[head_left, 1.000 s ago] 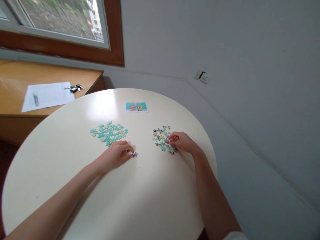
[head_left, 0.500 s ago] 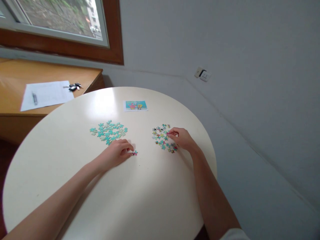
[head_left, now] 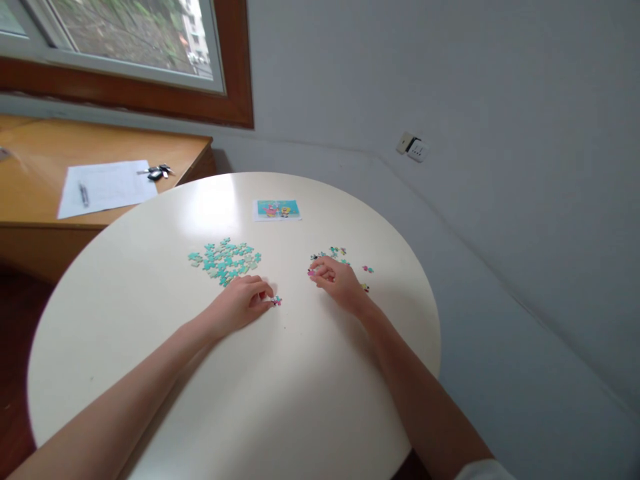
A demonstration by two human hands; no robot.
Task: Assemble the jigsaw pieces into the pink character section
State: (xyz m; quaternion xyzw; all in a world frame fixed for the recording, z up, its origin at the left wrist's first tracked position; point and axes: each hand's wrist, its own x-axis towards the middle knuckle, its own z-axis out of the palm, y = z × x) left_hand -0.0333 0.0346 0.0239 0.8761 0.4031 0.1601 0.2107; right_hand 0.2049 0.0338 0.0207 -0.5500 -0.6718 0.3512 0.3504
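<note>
My left hand (head_left: pixel 249 298) rests on the white round table, thumb and fingers pinched on a small multicoloured jigsaw piece (head_left: pixel 277 301). Between the thumb and fingers of my right hand (head_left: pixel 336 280) is a pink jigsaw piece (head_left: pixel 312 273), near the inner side of the right-hand pile. Much of that pile of mixed-colour jigsaw pieces (head_left: pixel 338 251) is hidden under my right hand and wrist. Beyond my left hand lies a spread of teal and pale green jigsaw pieces (head_left: pixel 227 260).
A small picture card (head_left: pixel 278 210) with cartoon figures lies toward the far side of the table (head_left: pixel 240 407). On the wooden desk (head_left: pixel 115 143) at left are a paper sheet (head_left: pixel 111 190), a pen (head_left: pixel 83 195) and keys (head_left: pixel 157 173). A wall bounds the right side.
My right hand has moved left and toward me from the mixed pile, carrying the pink piece. My left hand keeps its pinch in nearly the same place. The view has shifted slightly.
</note>
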